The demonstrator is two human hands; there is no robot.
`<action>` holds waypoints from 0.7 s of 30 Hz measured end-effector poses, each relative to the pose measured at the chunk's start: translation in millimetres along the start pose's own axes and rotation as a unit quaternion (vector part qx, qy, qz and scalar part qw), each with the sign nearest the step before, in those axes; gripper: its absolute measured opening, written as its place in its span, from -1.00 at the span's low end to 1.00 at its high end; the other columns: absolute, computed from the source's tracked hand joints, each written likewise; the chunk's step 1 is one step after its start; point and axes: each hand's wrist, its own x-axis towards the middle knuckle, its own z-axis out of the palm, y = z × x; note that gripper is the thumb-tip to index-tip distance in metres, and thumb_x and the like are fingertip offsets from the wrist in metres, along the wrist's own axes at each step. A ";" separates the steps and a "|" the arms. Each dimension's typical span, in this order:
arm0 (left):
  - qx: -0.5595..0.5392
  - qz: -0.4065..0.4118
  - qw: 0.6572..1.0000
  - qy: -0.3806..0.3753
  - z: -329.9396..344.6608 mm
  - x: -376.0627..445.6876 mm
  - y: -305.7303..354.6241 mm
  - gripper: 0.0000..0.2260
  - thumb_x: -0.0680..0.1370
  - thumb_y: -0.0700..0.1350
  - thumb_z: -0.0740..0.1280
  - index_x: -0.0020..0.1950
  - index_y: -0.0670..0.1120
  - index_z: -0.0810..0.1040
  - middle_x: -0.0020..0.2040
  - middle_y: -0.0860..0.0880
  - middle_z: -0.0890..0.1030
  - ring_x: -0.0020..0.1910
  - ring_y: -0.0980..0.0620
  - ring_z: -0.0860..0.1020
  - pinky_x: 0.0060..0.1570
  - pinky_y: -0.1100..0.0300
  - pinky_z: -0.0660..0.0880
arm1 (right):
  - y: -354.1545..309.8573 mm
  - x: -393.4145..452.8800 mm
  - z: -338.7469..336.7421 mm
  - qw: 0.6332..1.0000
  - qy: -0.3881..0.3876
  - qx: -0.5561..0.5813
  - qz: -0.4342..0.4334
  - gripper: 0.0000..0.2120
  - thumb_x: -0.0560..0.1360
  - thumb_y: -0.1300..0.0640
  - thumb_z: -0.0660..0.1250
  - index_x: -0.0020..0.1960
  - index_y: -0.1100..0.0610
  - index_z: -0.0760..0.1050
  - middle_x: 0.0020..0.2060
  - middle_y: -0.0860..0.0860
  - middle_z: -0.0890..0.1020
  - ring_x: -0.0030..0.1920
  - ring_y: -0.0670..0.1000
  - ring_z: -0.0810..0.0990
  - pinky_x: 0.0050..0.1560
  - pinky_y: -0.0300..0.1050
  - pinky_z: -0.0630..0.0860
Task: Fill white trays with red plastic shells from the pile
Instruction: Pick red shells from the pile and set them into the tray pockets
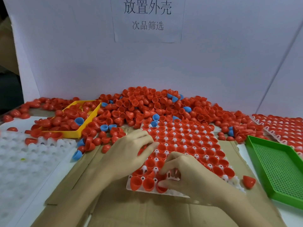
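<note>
Right hand has thumb & forefinger pinched on a red shell at the near edge of the white tray, w/ the other fingers curled in close. Left hand lies flat on the tray's left side, fingers straight & together, holding it down. To do this bit well I'd say: keep the open side up, centre the shell over its cup between the white pegs, then press straight down so it doesn't tip its neighbours. Shells look thin, glossy, egg-half shaped, prob. light & slippery. Tray sits on cardboard, nearly full; a few near-right cups look empty. Pile is heaped behind, w/ some blue ones mixed in.
</note>
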 end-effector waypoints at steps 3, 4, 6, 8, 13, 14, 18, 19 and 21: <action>-0.019 0.008 1.000 -0.022 -2.5 0.0 -3.8 -0.66 0.65 0.14 0.17 -0.07 -0.01 0.62 -0.20 0.25 0.47 -0.17 0.29 0.47 -0.14 0.44 0.37 | 8.2 -6.5 -14.3 0.998 0.036 0.042 0.006 -0.84 0.53 -0.16 0.43 0.06 -0.17 0.70 -0.05 -0.25 0.57 -0.02 -0.22 0.56 -0.08 -0.39 0.48; -0.017 0.010 1.000 -0.024 -2.7 -0.2 -5.3 -0.66 0.65 0.15 0.16 -0.08 0.00 0.62 -0.21 0.25 0.47 -0.18 0.28 0.48 -0.15 0.42 0.38 | 13.9 -9.6 -20.9 0.996 0.062 0.058 0.015 -0.85 0.54 -0.17 0.41 0.04 -0.18 0.70 -0.08 -0.24 0.60 -0.05 -0.16 0.59 -0.10 -0.36 0.50; -0.007 0.014 1.000 -0.027 -1.9 -0.2 -8.6 -0.65 0.65 0.17 0.15 -0.08 0.02 0.62 -0.21 0.23 0.49 -0.18 0.25 0.49 -0.16 0.36 0.43 | 32.7 -15.8 -35.5 0.990 0.121 0.062 0.048 -0.87 0.55 -0.17 0.40 0.02 -0.20 0.69 -0.13 -0.27 0.65 -0.10 -0.17 0.63 -0.16 -0.33 0.53; -0.001 0.014 1.000 -0.028 0.2 -0.1 -12.5 -0.66 0.66 0.18 0.15 -0.07 0.04 0.62 -0.19 0.22 0.51 -0.16 0.20 0.51 -0.15 0.30 0.48 | 60.4 -20.0 -49.0 0.981 0.168 0.022 0.090 -0.84 0.55 -0.20 0.38 0.02 -0.19 0.69 -0.13 -0.29 0.68 -0.12 -0.20 0.65 -0.14 -0.24 0.60; 0.022 -0.007 1.000 0.019 7.4 -0.9 -24.4 -0.66 0.67 0.21 0.15 -0.02 0.07 0.63 -0.14 0.27 0.53 -0.10 0.23 0.56 -0.13 0.33 0.52 | 149.3 -11.6 -69.6 0.939 0.287 0.015 0.189 -0.87 0.61 0.17 0.39 0.07 0.04 0.71 -0.07 -0.13 0.72 -0.07 -0.17 0.65 0.08 -0.12 0.63; 0.030 -0.012 0.999 0.026 8.7 -0.8 -26.3 -0.66 0.67 0.21 0.15 -0.02 0.07 0.63 -0.14 0.26 0.54 -0.11 0.23 0.56 -0.15 0.31 0.53 | 166.6 -7.0 -72.8 0.928 0.303 -0.005 0.216 -0.84 0.62 0.23 0.35 0.10 0.07 0.69 -0.02 -0.06 0.72 -0.03 -0.10 0.65 0.10 -0.10 0.61; 0.055 -0.021 0.998 0.028 11.3 -1.1 -32.9 -0.66 0.68 0.19 0.15 -0.05 0.06 0.62 -0.18 0.24 0.52 -0.15 0.23 0.53 -0.21 0.32 0.51 | 214.2 9.9 -79.2 0.917 0.279 -0.094 0.270 -0.71 0.63 0.31 0.29 0.32 0.16 0.61 0.19 0.14 0.64 0.17 0.13 0.61 0.21 -0.04 0.51; 0.060 -0.021 0.998 0.023 11.2 -1.4 -33.8 -0.64 0.67 0.21 0.13 -0.06 0.07 0.62 -0.18 0.24 0.52 -0.16 0.24 0.53 -0.21 0.34 0.50 | 220.7 13.3 -78.7 0.924 0.246 -0.112 0.269 -0.69 0.62 0.27 0.32 0.34 0.15 0.60 0.22 0.13 0.63 0.19 0.13 0.61 0.24 -0.01 0.52; 0.069 -0.021 0.997 0.016 10.7 -1.5 -34.6 -0.61 0.63 0.24 0.09 -0.06 0.07 0.62 -0.18 0.25 0.52 -0.16 0.26 0.53 -0.23 0.41 0.44 | 227.9 18.7 -78.3 0.934 0.178 -0.143 0.275 -0.69 0.60 0.17 0.39 0.34 0.11 0.61 0.24 0.12 0.62 0.20 0.12 0.61 0.28 0.01 0.51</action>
